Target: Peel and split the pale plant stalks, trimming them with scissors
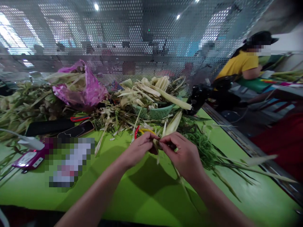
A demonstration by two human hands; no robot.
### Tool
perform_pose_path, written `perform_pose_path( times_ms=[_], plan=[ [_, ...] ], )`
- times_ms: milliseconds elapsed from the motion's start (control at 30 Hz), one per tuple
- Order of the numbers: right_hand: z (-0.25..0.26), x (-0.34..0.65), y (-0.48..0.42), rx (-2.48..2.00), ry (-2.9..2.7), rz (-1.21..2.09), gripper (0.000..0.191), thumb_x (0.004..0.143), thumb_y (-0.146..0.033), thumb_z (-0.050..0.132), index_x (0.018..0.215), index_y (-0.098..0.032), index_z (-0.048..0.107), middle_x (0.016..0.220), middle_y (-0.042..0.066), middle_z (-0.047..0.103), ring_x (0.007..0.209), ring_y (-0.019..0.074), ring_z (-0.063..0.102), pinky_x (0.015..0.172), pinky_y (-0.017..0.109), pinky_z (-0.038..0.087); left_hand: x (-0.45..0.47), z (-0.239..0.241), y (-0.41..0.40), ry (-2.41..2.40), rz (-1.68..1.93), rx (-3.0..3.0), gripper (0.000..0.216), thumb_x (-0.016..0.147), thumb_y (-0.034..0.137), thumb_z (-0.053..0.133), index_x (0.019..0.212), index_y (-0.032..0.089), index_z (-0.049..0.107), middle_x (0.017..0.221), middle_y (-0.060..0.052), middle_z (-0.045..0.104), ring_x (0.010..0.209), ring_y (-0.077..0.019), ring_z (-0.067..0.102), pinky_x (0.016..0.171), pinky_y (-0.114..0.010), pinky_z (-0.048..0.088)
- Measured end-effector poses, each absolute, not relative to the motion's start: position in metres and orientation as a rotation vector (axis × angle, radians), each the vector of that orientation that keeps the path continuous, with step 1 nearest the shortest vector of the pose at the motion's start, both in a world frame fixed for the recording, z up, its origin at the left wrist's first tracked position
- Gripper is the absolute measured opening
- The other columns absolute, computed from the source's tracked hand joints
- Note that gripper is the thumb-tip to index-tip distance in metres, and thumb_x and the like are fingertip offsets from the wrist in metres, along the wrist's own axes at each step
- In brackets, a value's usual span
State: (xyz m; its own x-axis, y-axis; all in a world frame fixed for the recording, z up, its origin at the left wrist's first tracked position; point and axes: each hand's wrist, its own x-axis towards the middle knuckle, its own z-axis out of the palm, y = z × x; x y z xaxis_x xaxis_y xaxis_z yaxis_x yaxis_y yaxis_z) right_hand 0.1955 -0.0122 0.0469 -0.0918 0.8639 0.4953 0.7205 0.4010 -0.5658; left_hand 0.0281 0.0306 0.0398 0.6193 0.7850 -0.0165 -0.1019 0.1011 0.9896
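Note:
Above the green table, my left hand [143, 145] and my right hand [182, 155] meet at the fingertips. Both are closed in a pinch on a small pale corn husk strip [156, 144]. A long thin strand [182, 179] hangs down beneath my right hand. Just behind my fingers lie red and yellow handles [143, 130], perhaps of scissors, partly hidden by my left hand. A wide pale husk leaf [174, 123] rises behind my right hand. To the right of that hand rests a bundle of fine green strands [204, 146].
Corn husks [156, 86] heap over a green basket [153, 113]. Left of it stand a pink plastic bag [80, 86] and dried leaves [26, 101]. A phone [77, 130], a red-handled tool [80, 118] and a purple power bank [30, 157] lie left. A person in yellow [243, 64] sits right.

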Motion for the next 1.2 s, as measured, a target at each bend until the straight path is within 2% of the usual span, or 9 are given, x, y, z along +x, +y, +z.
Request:
perform_pose_path(
  times_ms=[267, 400, 533, 667, 833, 900, 1033, 1200],
  plan=[
    [0.049, 0.194, -0.012, -1.274, -1.913, 0.249, 0.009, 0.086, -0.019, 0.054, 0.084, -0.019, 0.063, 0.082, 0.005, 0.06, 0.075, 0.0175, 0.058, 0.068, 0.029, 0.046, 0.031, 0.031, 0.033, 0.633, 0.741, 1.39, 0.013, 0.083, 0.015, 0.047, 0.095, 0.015, 0.05, 0.082, -0.002, 0.054, 0.072, -0.0115, 0.055, 0.072, -0.028, 0.045],
    [0.05, 0.196, -0.013, -1.23, -1.891, 0.32, 0.017, 0.087, -0.017, 0.051, 0.1, -0.021, 0.062, 0.095, 0.007, 0.063, 0.083, 0.0184, 0.061, 0.074, 0.03, 0.049, 0.032, 0.033, 0.033, 0.665, 0.779, 1.346, 0.01, 0.082, 0.014, 0.049, 0.092, 0.015, 0.052, 0.084, -0.002, 0.054, 0.073, -0.0111, 0.054, 0.072, -0.028, 0.046],
    [0.045, 0.196, -0.013, -1.277, -1.852, 0.254, 0.022, 0.087, -0.019, 0.054, 0.108, -0.022, 0.058, 0.096, 0.006, 0.067, 0.083, 0.0188, 0.064, 0.076, 0.032, 0.05, 0.033, 0.028, 0.033, 0.64, 0.795, 1.304, 0.011, 0.082, 0.015, 0.053, 0.094, 0.015, 0.052, 0.084, -0.002, 0.055, 0.074, -0.0113, 0.055, 0.074, -0.029, 0.046],
    [0.04, 0.193, -0.013, -1.24, -1.935, 0.118, 0.019, 0.087, -0.018, 0.055, 0.105, -0.024, 0.061, 0.099, 0.005, 0.069, 0.09, 0.0199, 0.065, 0.081, 0.034, 0.05, 0.034, 0.021, 0.033, 0.559, 0.802, 1.338, 0.013, 0.082, 0.02, 0.057, 0.093, 0.014, 0.055, 0.088, -0.005, 0.057, 0.079, -0.0133, 0.055, 0.078, -0.031, 0.045],
    [0.045, 0.192, -0.013, -1.177, -1.888, 0.123, 0.022, 0.086, -0.014, 0.055, 0.105, -0.023, 0.059, 0.103, 0.005, 0.064, 0.085, 0.0165, 0.063, 0.077, 0.03, 0.05, 0.04, 0.026, 0.029, 0.57, 0.88, 1.169, 0.017, 0.077, 0.023, 0.064, 0.09, 0.015, 0.057, 0.085, -0.005, 0.059, 0.079, -0.0145, 0.056, 0.078, -0.03, 0.044],
    [0.046, 0.19, -0.014, -1.138, -1.841, 0.094, 0.02, 0.085, -0.013, 0.056, 0.102, -0.023, 0.059, 0.103, 0.006, 0.061, 0.083, 0.0158, 0.061, 0.076, 0.03, 0.05, 0.043, 0.03, 0.027, 0.664, 0.938, 1.063, 0.016, 0.077, 0.02, 0.063, 0.09, 0.015, 0.057, 0.084, -0.004, 0.059, 0.076, -0.0128, 0.055, 0.074, -0.026, 0.043],
    [0.044, 0.186, -0.014, -1.117, -1.921, 0.064, 0.01, 0.084, -0.014, 0.058, 0.09, -0.022, 0.059, 0.088, 0.005, 0.06, 0.082, 0.0179, 0.058, 0.073, 0.031, 0.048, 0.046, 0.032, 0.024, 0.8, 1.007, 0.944, 0.016, 0.076, 0.015, 0.057, 0.092, 0.017, 0.054, 0.076, 0.001, 0.054, 0.067, -0.0095, 0.05, 0.064, -0.022, 0.038],
    [0.034, 0.181, -0.011, -1.277, -2.058, -0.052, 0.008, 0.082, -0.024, 0.061, 0.088, -0.02, 0.058, 0.09, 0.006, 0.062, 0.086, 0.021, 0.057, 0.075, 0.034, 0.044, 0.049, 0.023, 0.023, 0.757, 1.048, 0.79, 0.016, 0.078, 0.017, 0.055, 0.094, 0.019, 0.05, 0.077, 0.002, 0.052, 0.068, -0.0087, 0.048, 0.067, -0.021, 0.039]
  ],
)
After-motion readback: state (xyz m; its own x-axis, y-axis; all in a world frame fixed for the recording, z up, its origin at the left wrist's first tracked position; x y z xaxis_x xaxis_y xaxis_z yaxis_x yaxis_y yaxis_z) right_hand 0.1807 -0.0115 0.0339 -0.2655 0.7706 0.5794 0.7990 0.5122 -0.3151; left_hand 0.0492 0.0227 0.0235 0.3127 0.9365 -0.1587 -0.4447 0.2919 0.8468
